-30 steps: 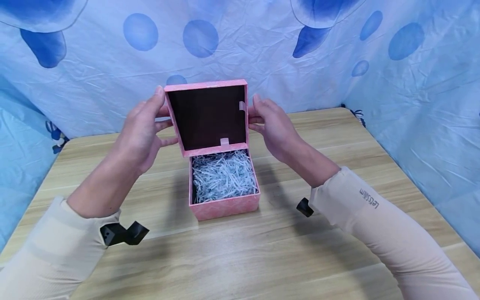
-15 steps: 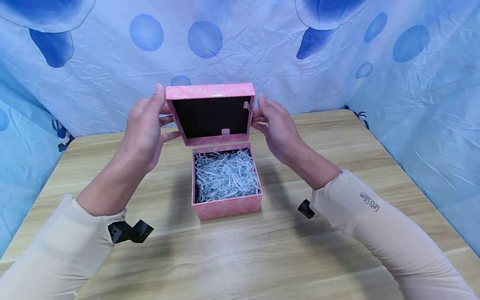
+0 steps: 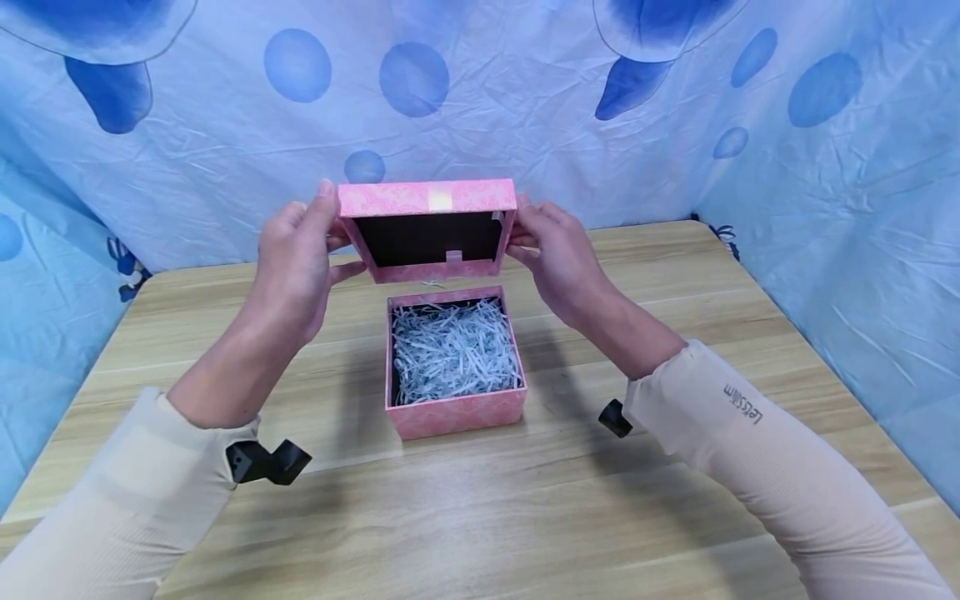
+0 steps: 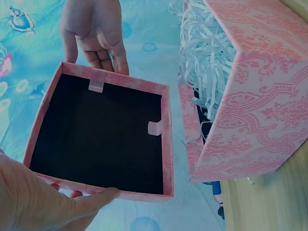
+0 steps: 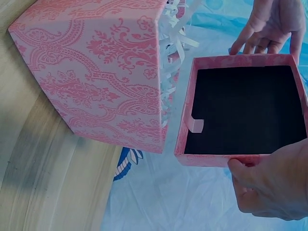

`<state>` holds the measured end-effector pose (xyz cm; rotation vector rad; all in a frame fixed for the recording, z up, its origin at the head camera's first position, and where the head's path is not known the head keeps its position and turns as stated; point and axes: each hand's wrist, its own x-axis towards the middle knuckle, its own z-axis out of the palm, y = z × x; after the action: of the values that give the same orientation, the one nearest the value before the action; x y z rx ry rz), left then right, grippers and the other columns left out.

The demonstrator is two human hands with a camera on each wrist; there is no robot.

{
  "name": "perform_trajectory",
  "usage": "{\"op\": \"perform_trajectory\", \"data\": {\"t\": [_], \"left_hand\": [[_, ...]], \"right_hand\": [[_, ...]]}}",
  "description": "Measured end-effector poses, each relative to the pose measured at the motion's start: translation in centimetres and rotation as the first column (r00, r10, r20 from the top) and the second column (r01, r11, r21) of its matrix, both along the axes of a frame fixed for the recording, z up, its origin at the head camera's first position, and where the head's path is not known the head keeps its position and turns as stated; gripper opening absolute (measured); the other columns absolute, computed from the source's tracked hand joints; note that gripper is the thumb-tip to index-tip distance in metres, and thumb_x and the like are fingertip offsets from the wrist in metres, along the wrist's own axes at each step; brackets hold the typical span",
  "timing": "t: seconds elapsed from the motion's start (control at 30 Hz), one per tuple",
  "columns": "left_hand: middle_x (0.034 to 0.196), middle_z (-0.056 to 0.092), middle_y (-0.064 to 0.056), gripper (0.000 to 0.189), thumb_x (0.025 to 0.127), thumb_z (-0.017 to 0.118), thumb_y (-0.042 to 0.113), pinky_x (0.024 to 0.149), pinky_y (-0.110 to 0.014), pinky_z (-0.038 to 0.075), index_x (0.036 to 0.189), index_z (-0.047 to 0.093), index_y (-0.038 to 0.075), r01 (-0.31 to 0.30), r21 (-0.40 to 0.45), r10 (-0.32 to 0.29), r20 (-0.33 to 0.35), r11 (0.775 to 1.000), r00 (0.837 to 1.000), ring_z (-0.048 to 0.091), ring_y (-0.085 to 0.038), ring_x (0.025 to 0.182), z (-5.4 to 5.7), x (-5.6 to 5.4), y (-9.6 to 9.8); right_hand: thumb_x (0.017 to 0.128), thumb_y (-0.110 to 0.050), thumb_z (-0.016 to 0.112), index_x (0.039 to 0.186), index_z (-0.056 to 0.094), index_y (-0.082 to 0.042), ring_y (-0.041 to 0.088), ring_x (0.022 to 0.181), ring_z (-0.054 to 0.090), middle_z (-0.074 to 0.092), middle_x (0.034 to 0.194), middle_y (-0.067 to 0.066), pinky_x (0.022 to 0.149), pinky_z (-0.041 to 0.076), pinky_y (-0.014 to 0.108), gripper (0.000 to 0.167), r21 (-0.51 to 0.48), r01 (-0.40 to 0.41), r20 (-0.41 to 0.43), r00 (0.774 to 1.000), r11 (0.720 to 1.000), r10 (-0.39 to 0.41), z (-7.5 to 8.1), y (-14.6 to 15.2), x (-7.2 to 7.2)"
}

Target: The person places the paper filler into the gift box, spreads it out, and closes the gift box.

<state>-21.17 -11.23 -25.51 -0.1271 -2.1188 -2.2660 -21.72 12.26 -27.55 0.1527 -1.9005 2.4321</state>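
Observation:
A pink patterned box lid (image 3: 471, 197) is held in the air behind and above the open box, its dark lining (image 4: 103, 132) facing the person. My left hand (image 3: 294, 262) grips the lid's left side, and my right hand (image 3: 558, 262) grips its right side. Below stands the pink box base (image 3: 457, 415) on the table, filled with pale blue shredded paper (image 3: 453, 350). Small pale tabs show along the lid's inner walls in the left wrist view. Damask-like printing covers the base's outside (image 5: 106, 77).
The wood-grain table (image 3: 480, 525) reaches to a blue printed cloth (image 3: 487, 83) hanging behind and at both sides. Black wrist cameras (image 3: 266, 462) sit at the sleeve cuffs. A small white paper shred lies behind the box.
The lid has tipped forward, so its outer front wall with a pale patch now shows and less lining does. Its lower edge has come away from the base's back rim.

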Motion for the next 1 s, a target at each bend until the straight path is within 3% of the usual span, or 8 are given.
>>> {"op": "perform_trajectory", "data": {"t": [0.53,0.73,0.9,1.0], "left_hand": [[0.116,0.053,-0.011,0.039,0.100,0.042,0.046,0.108,-0.049,0.035,0.105,0.044,0.007,-0.022,0.061,0.021,0.013,0.998,1.000,0.052,-0.025,0.113,-0.7,-0.6,-0.1],[0.114,0.052,-0.009,0.039,0.100,0.046,0.044,0.107,-0.037,0.036,0.107,0.046,0.005,-0.022,0.135,0.017,0.036,0.991,0.999,0.052,-0.020,0.108,-0.9,-0.6,0.0],[0.106,0.052,-0.009,0.034,0.100,0.050,0.034,0.102,-0.025,0.041,0.097,0.052,0.001,0.008,0.224,-0.007,-0.006,0.975,1.000,0.054,-0.017,0.102,-1.2,-0.5,0.1],[0.104,0.052,-0.010,0.032,0.101,0.050,0.030,0.100,-0.023,0.042,0.089,0.056,0.001,0.037,0.233,-0.028,-0.041,0.972,0.999,0.052,-0.018,0.101,-1.5,-0.5,0.1]], "right_hand": [[0.103,-0.018,0.043,0.081,0.048,0.000,0.021,0.098,0.053,0.057,0.101,0.008,0.109,0.035,0.043,0.028,-0.016,-0.015,-0.043,0.999,1.000,0.014,-0.2,0.1,0.1],[0.102,-0.014,0.045,0.077,0.048,-0.002,0.023,0.105,0.052,0.055,0.100,0.010,0.109,0.036,0.040,0.028,-0.031,-0.013,-0.043,0.999,0.999,0.012,-0.4,0.2,0.1],[0.102,-0.008,0.045,0.072,0.045,-0.001,0.019,0.094,0.056,0.055,0.085,0.007,0.102,0.041,0.033,0.030,-0.087,-0.010,-0.039,0.999,0.996,0.007,-0.5,0.2,0.0],[0.100,-0.004,0.046,0.073,0.049,-0.001,0.016,0.084,0.058,0.057,0.080,0.005,0.095,0.045,0.029,0.028,-0.122,-0.003,-0.033,0.999,0.993,-0.001,-0.5,0.2,0.1]]}}
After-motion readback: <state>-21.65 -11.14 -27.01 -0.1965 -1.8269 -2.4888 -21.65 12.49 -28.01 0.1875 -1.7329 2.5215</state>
